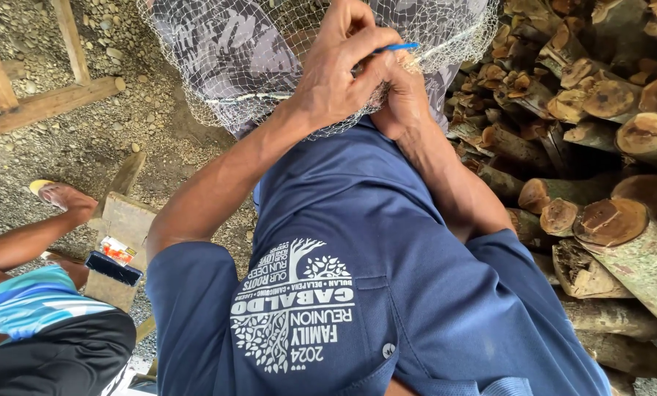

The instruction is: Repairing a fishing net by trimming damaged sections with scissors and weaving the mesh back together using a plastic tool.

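Head cam view: my left hand [339, 73] is pinched shut on the blue netting needle [398, 48] at 12 o'clock, right hand [402, 99] gripping the white net [255, 95], so any slack and I'd guess the knot slips loose.

Gravel ground [86, 139], stacked firewood logs [600, 147] alongside.
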